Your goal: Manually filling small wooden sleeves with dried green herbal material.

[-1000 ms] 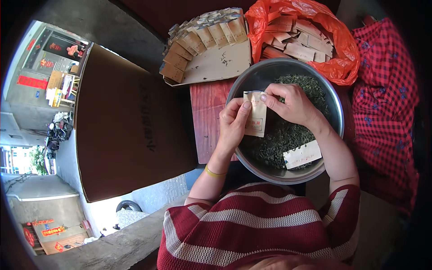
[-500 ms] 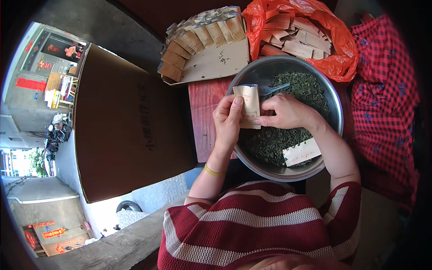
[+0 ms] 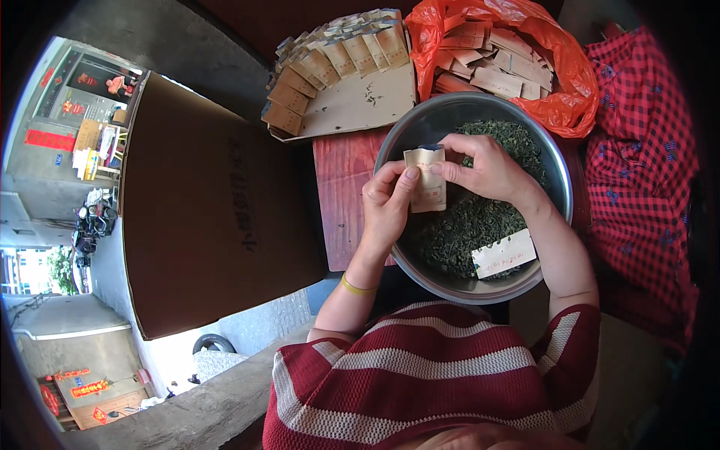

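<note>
A small tan paper packet (image 3: 428, 196) is held upright over a wide metal basin (image 3: 559, 247), its mouth parted at the top. My left hand (image 3: 388, 199) pinches the packet's left side between thumb and fingers. On its upper right edge, the thumb and fingers of my right hand (image 3: 491, 169) are closed. Dark, dried tea leaves (image 3: 480, 225) fill much of the basin. A pale printed paper card (image 3: 504, 254) lies on the leaves near the basin's front right. The blue scoop seen earlier is hidden behind my right hand.
Behind the basin, a shallow cardboard tray (image 3: 360, 112) bears rows of upright filled packets (image 3: 341, 58). An orange plastic bag (image 3: 577, 97) holds many flat packets (image 3: 499, 79). The basin stands on a red wooden surface (image 3: 341, 187). A large cardboard box (image 3: 217, 210) is at left, checked red cloth (image 3: 637, 150) at right.
The packet has shifted a little right and its mouth has widened. My right hand has moved from the packet's lower edge up to its top right. The scoop has gone out of sight.
</note>
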Motion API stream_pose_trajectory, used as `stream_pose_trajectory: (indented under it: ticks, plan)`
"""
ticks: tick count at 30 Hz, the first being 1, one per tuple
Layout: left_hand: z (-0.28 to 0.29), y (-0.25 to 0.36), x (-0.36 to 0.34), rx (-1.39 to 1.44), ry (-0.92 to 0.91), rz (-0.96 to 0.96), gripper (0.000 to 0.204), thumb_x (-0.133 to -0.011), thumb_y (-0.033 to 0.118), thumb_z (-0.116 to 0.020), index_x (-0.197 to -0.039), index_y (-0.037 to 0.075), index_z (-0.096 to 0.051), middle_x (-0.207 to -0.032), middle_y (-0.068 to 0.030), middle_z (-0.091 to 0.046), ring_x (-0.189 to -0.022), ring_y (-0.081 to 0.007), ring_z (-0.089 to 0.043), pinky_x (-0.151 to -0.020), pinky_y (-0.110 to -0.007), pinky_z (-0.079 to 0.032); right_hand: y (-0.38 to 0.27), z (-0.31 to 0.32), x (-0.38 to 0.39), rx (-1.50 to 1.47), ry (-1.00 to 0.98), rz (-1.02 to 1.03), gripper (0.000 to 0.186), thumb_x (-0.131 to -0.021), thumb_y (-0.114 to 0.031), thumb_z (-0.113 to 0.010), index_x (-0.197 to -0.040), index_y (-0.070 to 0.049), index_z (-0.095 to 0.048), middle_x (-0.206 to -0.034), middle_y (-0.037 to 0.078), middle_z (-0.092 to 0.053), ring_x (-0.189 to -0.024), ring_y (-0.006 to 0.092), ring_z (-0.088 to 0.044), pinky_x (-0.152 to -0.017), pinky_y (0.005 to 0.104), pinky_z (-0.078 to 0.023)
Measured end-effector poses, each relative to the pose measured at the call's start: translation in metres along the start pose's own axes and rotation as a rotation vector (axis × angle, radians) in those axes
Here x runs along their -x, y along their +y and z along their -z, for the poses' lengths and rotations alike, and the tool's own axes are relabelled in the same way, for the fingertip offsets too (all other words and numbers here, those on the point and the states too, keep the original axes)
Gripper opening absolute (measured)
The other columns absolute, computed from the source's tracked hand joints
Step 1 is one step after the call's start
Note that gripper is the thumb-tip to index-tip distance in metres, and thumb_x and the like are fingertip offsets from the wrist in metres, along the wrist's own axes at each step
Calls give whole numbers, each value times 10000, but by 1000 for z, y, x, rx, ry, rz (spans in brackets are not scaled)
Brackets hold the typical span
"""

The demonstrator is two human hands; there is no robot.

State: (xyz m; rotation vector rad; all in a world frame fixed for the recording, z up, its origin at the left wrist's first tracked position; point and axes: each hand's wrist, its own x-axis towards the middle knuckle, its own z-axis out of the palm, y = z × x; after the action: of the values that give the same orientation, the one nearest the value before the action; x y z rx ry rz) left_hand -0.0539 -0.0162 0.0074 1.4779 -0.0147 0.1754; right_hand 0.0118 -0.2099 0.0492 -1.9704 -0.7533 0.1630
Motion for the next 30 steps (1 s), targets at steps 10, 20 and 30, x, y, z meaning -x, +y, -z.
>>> stream_pose_trajectory:
  ticks: [10, 20, 30]
  plan:
    - [10, 7, -9, -85, -38, -83, 105, -928, 97, -693, -926, -8, -694, -838, -22, -615, -817, -98, -577, -732, -244, -470, 0, 2, 0, -8, 24, 76, 170, -916, -133, -665, -898, 33, -628, -729, 81, -620, -690, 133, -604, -656, 301, -487]
    - [154, 10, -122, -175, 334, -140, 87, -963, 84, -611, -924, 7, -626, -815, -83, -694, -695, -134, -679, -593, -249, -551, -13, 18, 1, -234, 79, -34, 170, -974, -140, -607, -1026, 15, -653, -790, 33, -657, -712, 80, -626, -660, 233, -520]
    - [179, -37, -231, -811, 425, -56, 178, -898, 107, -596, -903, -35, -702, -743, -129, -719, -650, -173, -706, -626, -315, -557, -24, 9, 4, -3, 70, 62, 138, -906, -133, -673, -960, -6, -683, -856, 114, -710, -814, 263, -706, -748, 355, -542]
